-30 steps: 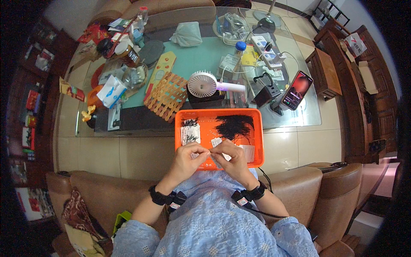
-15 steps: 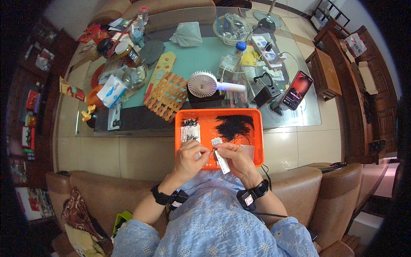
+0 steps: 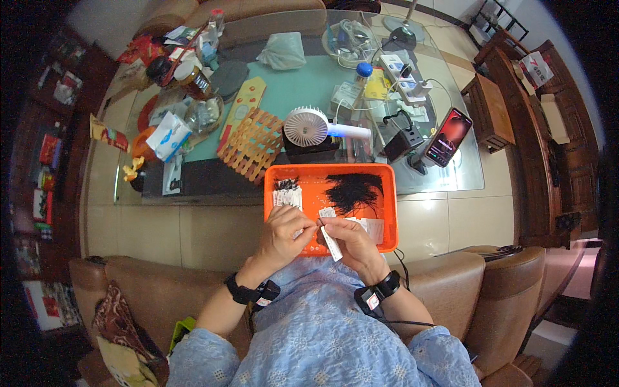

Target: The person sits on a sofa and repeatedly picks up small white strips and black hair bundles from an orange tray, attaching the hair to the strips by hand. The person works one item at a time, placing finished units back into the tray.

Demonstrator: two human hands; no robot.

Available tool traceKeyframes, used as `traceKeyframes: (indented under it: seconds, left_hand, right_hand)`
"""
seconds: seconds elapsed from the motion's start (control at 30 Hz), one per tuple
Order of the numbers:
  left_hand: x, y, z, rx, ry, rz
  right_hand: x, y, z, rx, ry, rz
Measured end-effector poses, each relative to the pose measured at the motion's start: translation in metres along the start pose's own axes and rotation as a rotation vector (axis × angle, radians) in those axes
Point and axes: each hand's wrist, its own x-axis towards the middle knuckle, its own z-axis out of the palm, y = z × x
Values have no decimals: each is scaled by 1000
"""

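Note:
Over the orange tray [image 3: 389, 219], my right hand [image 3: 354, 244] pinches a narrow white paper tag [image 3: 332, 245] with small print, held at a slant. My left hand [image 3: 284, 233] is closed, thumb and fingertips pinched close to the tag's left edge; whatever lies between them is too small to make out. A loose pile of black strings [image 3: 351, 192] lies at the tray's far right. White tags with black strings [image 3: 288, 196] are stacked at its far left. More white paper tags [image 3: 374, 228] are partly hidden behind my right hand.
Beyond the tray is a glass table with a white handheld fan [image 3: 305, 126], a woven wooden mat [image 3: 251, 144], a phone [image 3: 447, 137] on a stand, a black power block [image 3: 404, 143] and a power strip [image 3: 398, 74]. Clutter fills its left side. A brown sofa [image 3: 445, 284] surrounds me.
The tag in my right hand has turned slightly and shows narrower. My right hand has shifted a little to the left; both hands still pinch close together.

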Motion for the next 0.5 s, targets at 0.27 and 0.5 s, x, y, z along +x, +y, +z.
traceKeyframes:
  seconds: [0.27, 0.5]
  left_hand:
    - [-9, -6, -1, -425, -165, -466]
    - [-14, -12, 4, -633, -159, -659]
  right_hand:
    - [4, -9, 7, -925, -60, -547]
    - [6, -14, 11, -1289, -132, -852]
